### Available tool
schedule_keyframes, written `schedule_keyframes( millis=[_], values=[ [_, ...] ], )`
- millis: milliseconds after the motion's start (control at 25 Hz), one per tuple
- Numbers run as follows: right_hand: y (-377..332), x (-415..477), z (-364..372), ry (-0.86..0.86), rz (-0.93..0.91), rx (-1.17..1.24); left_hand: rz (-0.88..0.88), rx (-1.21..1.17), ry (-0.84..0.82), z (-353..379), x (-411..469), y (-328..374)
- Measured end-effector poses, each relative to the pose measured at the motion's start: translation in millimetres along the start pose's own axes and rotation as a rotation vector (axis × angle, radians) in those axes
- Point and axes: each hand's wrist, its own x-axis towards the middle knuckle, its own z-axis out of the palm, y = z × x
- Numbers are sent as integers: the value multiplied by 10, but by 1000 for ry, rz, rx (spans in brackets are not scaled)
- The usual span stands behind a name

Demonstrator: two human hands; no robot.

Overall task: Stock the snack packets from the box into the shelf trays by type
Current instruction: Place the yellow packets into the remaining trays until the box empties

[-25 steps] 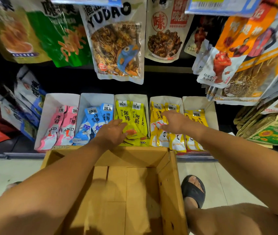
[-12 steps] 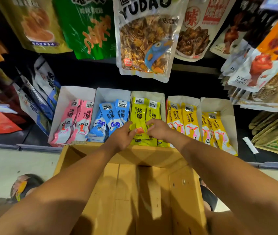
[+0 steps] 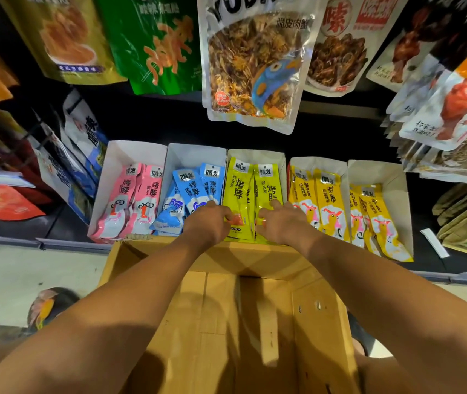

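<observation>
- Clear hanging pouch of fried crab snacks with a blue fish cartoon (image 3: 255,66), above the shelf.
- Green hanging bag printed with orange strips (image 3: 158,44), just left of it.
- Gold hanging bag (image 3: 64,38), further left.
- Pale tiled floor (image 3: 13,271) below.

Single head view, wide-angle, looking forward-down, close over cardboard box (image 3: 226,322) toward shelf trays (image 3: 195,155).

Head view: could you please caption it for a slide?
Both hands straighten lime-yellow packets in the middle shelf tray above an empty box.
</observation>
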Motion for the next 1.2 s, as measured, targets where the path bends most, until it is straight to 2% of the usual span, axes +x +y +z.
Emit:
schedule_keyframes(
  millis=[200, 280, 400, 640, 800, 960, 1080, 1200],
  values=[
    [84, -19, -35, 38, -29, -99, 31, 31, -48, 54, 129, 9],
    [21, 1, -7, 61, -63, -91, 33, 11, -51, 54, 157, 7],
    [2, 41, 1, -3, -103, -44, 21, -35, -60, 45, 192, 11],
    [11, 105, 1, -23, -108, 34, 1, -118, -40, 37, 219, 5],
    [-7, 155, 48, -15, -99, 143, 30, -58, -29, 63, 216, -38],
    [142, 182, -44, -49, -112, 260, 39, -35, -104, 76, 229, -62],
    [238, 182, -97, -77, -90, 228, 75, 45, -127, 43, 219, -51],
    [269, 115, -168, -162, -144, 303, 233, 203, -56, -16, 195, -32]
  ],
)
